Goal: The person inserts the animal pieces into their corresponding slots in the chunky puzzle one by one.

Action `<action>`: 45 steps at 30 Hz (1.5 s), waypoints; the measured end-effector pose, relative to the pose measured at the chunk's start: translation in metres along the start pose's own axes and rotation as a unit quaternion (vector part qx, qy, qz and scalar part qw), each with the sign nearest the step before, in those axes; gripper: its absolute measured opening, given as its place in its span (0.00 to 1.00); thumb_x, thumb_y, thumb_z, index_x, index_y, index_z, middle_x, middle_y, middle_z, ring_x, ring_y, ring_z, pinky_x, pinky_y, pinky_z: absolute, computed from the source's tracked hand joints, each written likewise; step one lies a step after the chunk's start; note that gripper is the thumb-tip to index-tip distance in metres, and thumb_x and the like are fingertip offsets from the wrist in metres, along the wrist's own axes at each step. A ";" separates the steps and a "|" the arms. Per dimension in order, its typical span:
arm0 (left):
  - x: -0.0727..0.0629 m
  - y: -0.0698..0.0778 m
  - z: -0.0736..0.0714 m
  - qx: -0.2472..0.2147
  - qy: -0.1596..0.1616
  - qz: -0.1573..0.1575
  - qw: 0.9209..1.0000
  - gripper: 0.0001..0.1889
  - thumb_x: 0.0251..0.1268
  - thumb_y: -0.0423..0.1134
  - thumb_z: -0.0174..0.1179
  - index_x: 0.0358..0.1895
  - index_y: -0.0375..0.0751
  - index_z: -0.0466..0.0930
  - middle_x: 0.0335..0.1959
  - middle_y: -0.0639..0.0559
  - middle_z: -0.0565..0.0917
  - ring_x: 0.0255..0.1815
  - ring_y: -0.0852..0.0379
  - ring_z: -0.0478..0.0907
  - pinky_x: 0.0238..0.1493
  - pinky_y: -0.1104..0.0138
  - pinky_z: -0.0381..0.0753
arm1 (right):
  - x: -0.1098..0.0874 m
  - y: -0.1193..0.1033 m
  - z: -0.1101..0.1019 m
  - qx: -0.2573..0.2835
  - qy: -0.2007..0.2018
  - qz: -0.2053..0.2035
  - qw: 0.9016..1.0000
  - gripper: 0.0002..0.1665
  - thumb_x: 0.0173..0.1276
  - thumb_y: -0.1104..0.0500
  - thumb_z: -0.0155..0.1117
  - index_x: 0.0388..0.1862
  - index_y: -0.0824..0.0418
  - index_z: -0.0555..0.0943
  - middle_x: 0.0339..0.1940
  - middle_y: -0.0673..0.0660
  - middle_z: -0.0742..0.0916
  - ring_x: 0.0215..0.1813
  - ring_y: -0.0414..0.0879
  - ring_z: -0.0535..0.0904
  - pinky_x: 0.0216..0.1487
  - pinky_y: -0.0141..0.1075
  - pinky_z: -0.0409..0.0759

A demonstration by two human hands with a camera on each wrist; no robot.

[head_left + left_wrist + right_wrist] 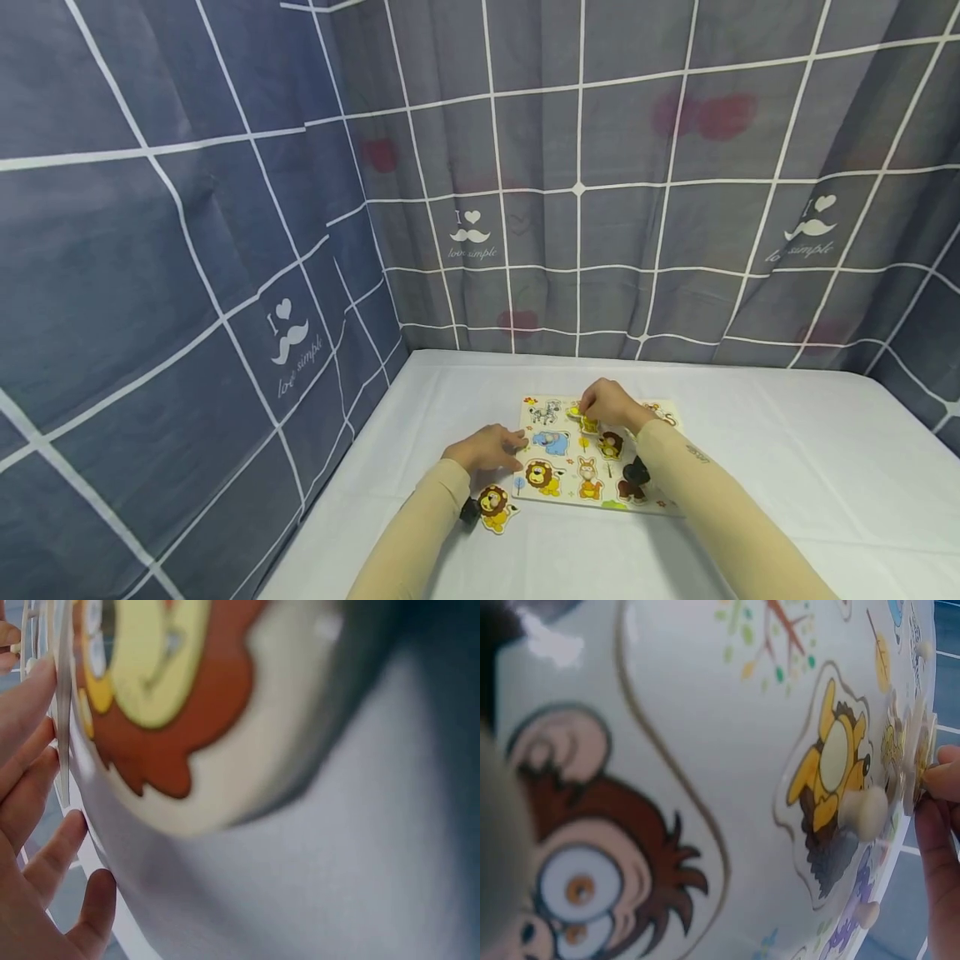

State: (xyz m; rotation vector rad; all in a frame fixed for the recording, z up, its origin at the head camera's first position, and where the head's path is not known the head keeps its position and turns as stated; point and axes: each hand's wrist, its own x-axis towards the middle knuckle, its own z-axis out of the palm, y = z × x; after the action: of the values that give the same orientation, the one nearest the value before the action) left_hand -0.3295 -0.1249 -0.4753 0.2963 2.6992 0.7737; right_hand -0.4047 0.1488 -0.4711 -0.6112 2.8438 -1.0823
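Observation:
A white animal puzzle board (567,493) lies flat on the table. At its far middle, my right hand (611,406) pinches a yellow animal puzzle piece (589,426) between thumb and fingertips; in the right wrist view this piece (921,750) shows nearly edge-on. My left hand (489,448) rests at the board's left edge, its fingers (34,776) spread along that edge. A loose lion piece (495,508) lies on the table just below the left hand and looms large in the left wrist view.
On the board sit a blue hippo (551,442), a zebra (545,412), a lion picture (542,477), a kangaroo (589,482) and a knobbed hedgehog piece (832,754). A monkey (585,847) is near the right wrist. A grey checked curtain (540,300) hangs behind the white table (810,467).

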 end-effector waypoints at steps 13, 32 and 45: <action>-0.004 0.002 0.000 -0.021 -0.003 0.010 1.000 0.27 0.57 0.42 0.72 0.62 0.53 0.81 0.72 0.65 0.73 0.77 0.48 0.64 0.79 0.50 0.60 | 0.003 -0.005 0.008 -0.006 -0.006 0.016 1.000 0.06 0.57 0.73 0.68 0.28 0.65 0.88 0.31 0.56 0.90 0.30 0.43 0.78 0.32 0.34 0.79; -0.005 0.003 -0.001 -0.005 0.000 0.012 1.000 0.26 0.57 0.43 0.72 0.62 0.52 0.81 0.71 0.65 0.73 0.76 0.47 0.65 0.78 0.50 0.62 | 0.003 -0.007 0.004 -0.003 -0.015 0.043 0.999 0.07 0.58 0.73 0.66 0.28 0.65 0.88 0.33 0.59 0.89 0.28 0.45 0.76 0.27 0.32 0.76; -0.005 0.001 -0.001 -0.015 -0.001 0.005 1.000 0.26 0.57 0.42 0.72 0.62 0.52 0.81 0.71 0.66 0.73 0.77 0.48 0.64 0.78 0.50 0.61 | 0.006 -0.006 0.004 -0.003 -0.023 0.057 0.998 0.08 0.60 0.72 0.65 0.28 0.64 0.88 0.32 0.57 0.88 0.24 0.43 0.73 0.24 0.31 0.72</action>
State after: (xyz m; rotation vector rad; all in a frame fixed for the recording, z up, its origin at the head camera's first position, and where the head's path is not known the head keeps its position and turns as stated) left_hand -0.3253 -0.1253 -0.4730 0.3027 2.6829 0.8159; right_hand -0.4074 0.1396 -0.4694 -0.4624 2.8052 -1.0277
